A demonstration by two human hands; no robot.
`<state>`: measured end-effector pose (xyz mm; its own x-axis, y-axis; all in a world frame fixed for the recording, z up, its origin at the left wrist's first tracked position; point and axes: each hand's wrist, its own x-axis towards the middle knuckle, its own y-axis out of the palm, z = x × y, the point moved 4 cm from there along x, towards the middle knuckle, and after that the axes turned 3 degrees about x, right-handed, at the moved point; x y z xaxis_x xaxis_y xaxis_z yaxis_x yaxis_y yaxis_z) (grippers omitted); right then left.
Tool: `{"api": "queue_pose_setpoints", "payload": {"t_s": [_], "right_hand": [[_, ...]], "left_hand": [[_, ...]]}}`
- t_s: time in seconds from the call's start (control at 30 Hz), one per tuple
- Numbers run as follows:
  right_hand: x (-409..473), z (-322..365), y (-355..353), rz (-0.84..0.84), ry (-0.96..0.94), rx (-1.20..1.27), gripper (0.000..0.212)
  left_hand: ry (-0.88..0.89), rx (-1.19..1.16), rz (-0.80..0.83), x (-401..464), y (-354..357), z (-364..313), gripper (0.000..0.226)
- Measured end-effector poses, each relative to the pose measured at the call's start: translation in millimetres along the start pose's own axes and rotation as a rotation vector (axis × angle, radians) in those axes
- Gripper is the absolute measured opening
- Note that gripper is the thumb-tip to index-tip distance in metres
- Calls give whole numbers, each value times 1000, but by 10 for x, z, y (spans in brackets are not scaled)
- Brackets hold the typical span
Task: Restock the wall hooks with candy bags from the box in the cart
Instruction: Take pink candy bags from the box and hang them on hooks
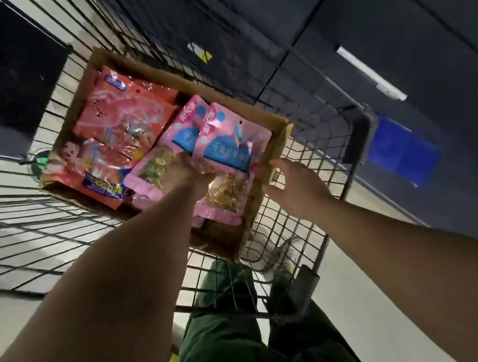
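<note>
I am looking down into the wire cart, where the cardboard box sits tilted against the mesh floor, its far corner close to the cart's right wall. My left hand is down inside the box, fingers curled onto the pink bags near the box's right side; the grip looks closed on the top of a bag, though blur hides exactly which one. My right hand is outside the box at its right edge, fingers partly spread and touching the cardboard rim, holding nothing I can make out.

Red bags fill the left half of the box, lying flat and overlapping, one reaching over the near-left rim. The pink bags stand slanted beside them, two with blue panels leaning against the right wall.

There is bare mesh around the box on the left and near sides, so room to lift straight up. To the right the cart's rail stands just beyond my right hand. My green trousers show below through the grid.
</note>
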<state>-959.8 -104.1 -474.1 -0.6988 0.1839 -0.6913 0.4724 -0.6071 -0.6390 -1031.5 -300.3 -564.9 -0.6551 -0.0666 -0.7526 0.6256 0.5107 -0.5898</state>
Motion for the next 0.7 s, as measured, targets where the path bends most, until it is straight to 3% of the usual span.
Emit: {"api": "queue_pose_setpoints", "payload": {"t_s": [0.17,0.27,0.4,0.47,0.53,0.63,0.7], "right_hand": [[-69,-52,88,-20,65,134,50],[-88,-12,38,-54,151,290,49],[-62,69,-38,-89,252,642,56],[-38,128,-22,-59,277,917,35],[14,158,7,-44,288,1111,33],[79,41,31,-104,327,1099,34],[76,-118,11,-196,379,1058,23]], "left_hand": [[-88,-169,134,12,132,-44,42],[-32,-223,158,-21,-55,50,29],[46,-290,212,-109,-517,221,28],[102,-204,242,-218,-655,179,31],[152,-114,307,-352,-680,69,25],[154,-141,434,-441,-518,-131,23],[148,-160,352,-213,-411,-134,25]]}}
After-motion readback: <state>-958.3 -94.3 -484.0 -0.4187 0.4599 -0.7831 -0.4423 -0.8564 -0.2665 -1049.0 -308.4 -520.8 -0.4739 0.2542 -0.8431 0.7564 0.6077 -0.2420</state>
